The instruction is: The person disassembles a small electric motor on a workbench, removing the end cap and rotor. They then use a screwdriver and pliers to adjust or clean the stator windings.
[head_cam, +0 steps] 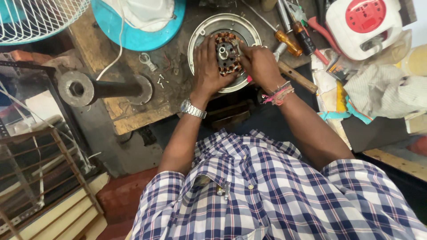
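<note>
Worn wooden tabletop (133,106) carries a cluttered repair station, seen from above the person's checked shirt. At its centre lies a round metal motor housing (224,26), open face up, with a copper-wound stator (227,55) seated inside it. The left hand (209,66) spreads over the left side of the stator, fingers curled on the windings, apparently steadying it; its grip is closed on the stator's edge. The right hand (260,64) reaches in from the right with fingertips pinched at the windings near the hub; whether they clamp a wire cannot be told. Both wrists bend downward, forearms converging. Screwdrivers (291,40) lie just beside the housing, within reach. A white-and-red socket block (362,26) sits further right, a fan guard (40,18) far left.
</note>
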